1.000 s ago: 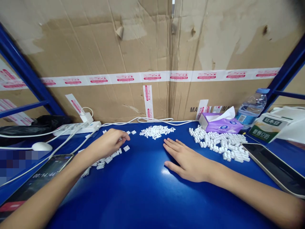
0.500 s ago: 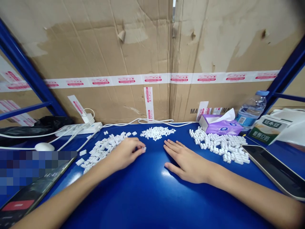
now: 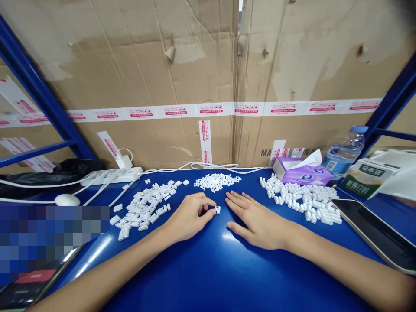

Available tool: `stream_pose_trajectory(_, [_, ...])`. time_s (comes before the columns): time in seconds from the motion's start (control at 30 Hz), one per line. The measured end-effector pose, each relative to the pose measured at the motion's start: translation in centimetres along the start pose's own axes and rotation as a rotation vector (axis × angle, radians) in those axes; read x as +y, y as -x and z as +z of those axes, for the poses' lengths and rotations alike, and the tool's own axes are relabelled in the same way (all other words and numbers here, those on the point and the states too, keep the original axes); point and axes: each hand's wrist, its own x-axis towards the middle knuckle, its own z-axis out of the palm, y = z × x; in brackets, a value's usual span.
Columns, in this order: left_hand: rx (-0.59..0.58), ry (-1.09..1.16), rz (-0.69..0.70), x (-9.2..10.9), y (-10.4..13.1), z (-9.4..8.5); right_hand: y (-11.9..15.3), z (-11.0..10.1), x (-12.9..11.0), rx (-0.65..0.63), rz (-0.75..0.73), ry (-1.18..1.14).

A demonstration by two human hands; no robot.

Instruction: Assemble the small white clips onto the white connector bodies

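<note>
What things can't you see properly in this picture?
In the head view:
Right hand: its underside faces the table, so the hand itself hides whatever is beneath.
White piece: the left hand covers part of it, and its details are too small.
Left phone: blurry squares hide much of it; the picture's left edge cuts it off.
Middle pile: bits too small and heaped to count.

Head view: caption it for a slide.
Left hand pinches a white piece; right hand rests palm-down on the blue table.
</note>
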Motion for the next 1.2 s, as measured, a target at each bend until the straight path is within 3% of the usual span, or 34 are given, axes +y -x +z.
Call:
stream_pose_trajectory(0.27, [-0.035,0.0,0.002,0.3,0.1,0.9,-0.2,0.0,-0.1,0.016,-0.002,-0.022])
stream_pose_trajectory(0.5, [0.001,-0.052,0.08,-0.2,1.1,0.1,0.0,-0.1,-0.1,0.005,0.005,-0.041])
stream_pose_trajectory(0.67, [-0.075,-0.245,0.109,-0.9,2.0,0.1,0.2,0.3,0.1,0.037,-0.001,-0.064])
stream_pose_trajectory(0.9, [-0.162,-0.299,0.083,-1.2,1.8,0.3,0.1,-0.1,0.0,0.007,-0.002,-0.007])
stream_pose_trajectory(1.13, [-0.111,-0.312,0.122,-1.5,1.9,0.8,-1.3,-0.4,2.5,0.215,0.027,0.026])
stream_pose_trajectory(1.2, [-0.094,-0.314,0.124,-1.5,1.9,1.0,-1.8,-0.4,3.3,0.216,0.062,0.076])
